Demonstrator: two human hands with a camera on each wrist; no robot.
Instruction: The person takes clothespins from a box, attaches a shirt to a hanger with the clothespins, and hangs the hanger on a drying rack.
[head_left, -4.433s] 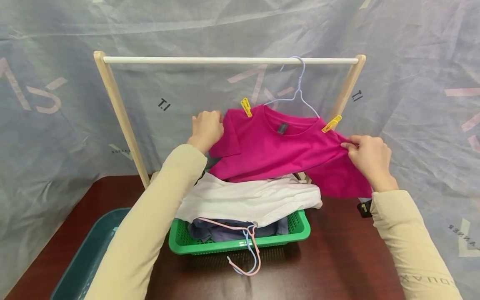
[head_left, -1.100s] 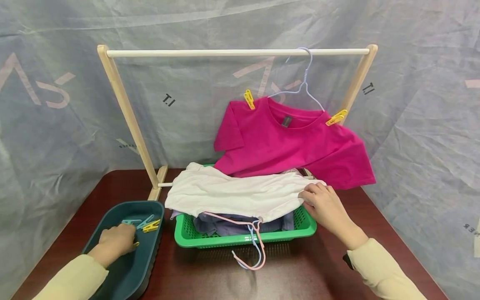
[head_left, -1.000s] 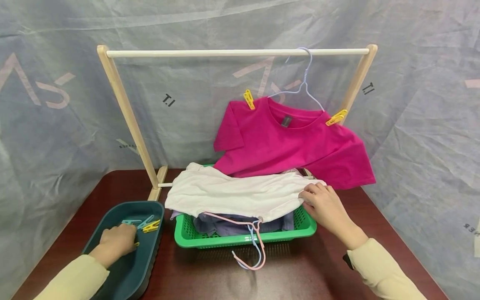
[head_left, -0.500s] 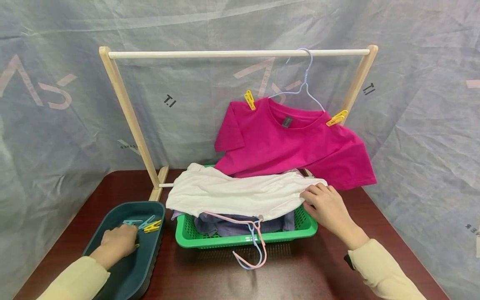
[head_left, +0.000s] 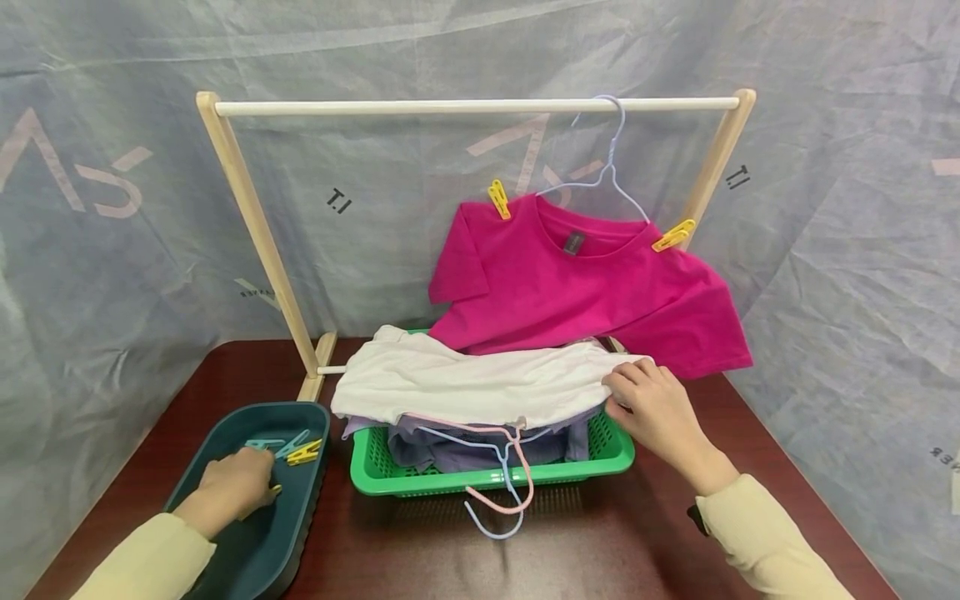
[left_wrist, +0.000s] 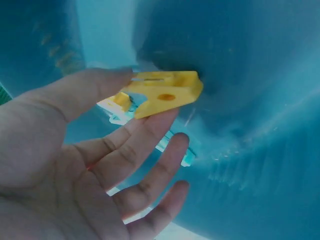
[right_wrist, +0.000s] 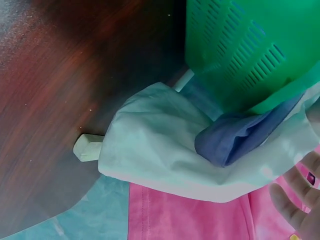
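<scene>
My left hand (head_left: 232, 487) is down in the dark teal bin (head_left: 201, 442), pinching a yellow clothespin (left_wrist: 175, 92) between thumb and fingertips. On the right, my right hand (head_left: 652, 408) grips the edge of a white garment (head_left: 465, 383), which lies across the green basket (head_left: 375, 483). A pink hanger (head_left: 530, 483) and a blue hanger (head_left: 504, 454) poke out from under its front. Behind hangs a magenta T-shirt (head_left: 577, 292) on a lilac hanger (head_left: 612, 158), with yellow clothespins (head_left: 498, 200) at both shoulders.
A rack with a white rail (head_left: 420, 107) and wooden posts stands behind the basket. Blue and yellow clothespins (head_left: 303, 452) lie in the bin beside my left hand. Purple clothing (head_left: 480, 450) fills the basket. Grey sheeting surrounds the dark red table (head_left: 600, 558).
Both hands have left the magenta T-shirt; the left went into the bin, the right to the white garment. Lately the garment's front edge and the pink hanger shifted up, apart from the blue hanger.
</scene>
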